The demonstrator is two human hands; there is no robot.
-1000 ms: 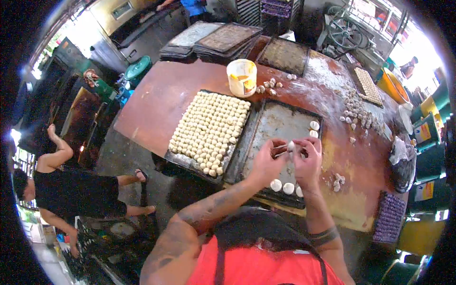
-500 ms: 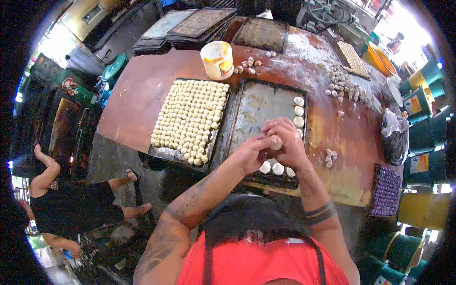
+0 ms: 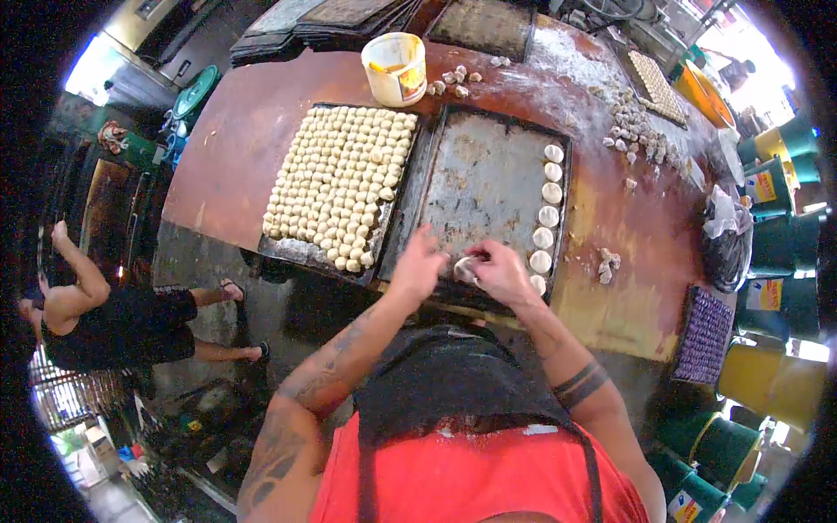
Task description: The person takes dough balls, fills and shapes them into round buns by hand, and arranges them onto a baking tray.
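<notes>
Over the front part of a worn metal tray (image 3: 479, 187), my right hand (image 3: 501, 272) pinches a white dough ball (image 3: 465, 269) near the tray's front edge. Just left of it, my left hand (image 3: 419, 266) is apart from the dough, blurred, with its fingers spread and nothing seen in them. White dough rounds (image 3: 547, 216) stand in a line down the tray's right side; the front corner is partly hidden by my right hand. Left of this tray, a second tray (image 3: 296, 252) holds many small, pale dough balls (image 3: 340, 179) in close rows.
A white bucket (image 3: 394, 71) with orange stains stands behind the trays. Small dough lumps (image 3: 641, 131) lie on the floured table (image 3: 235, 139). Stacked trays (image 3: 349, 24) are at the back, a purple-filled tray (image 3: 703, 336) at right. Another person (image 3: 122, 327) is at left.
My hands were together around a dough piece; they have parted and moved lower over the tray, the right keeping the dough. The camera view has shifted, and the person at left has changed posture.
</notes>
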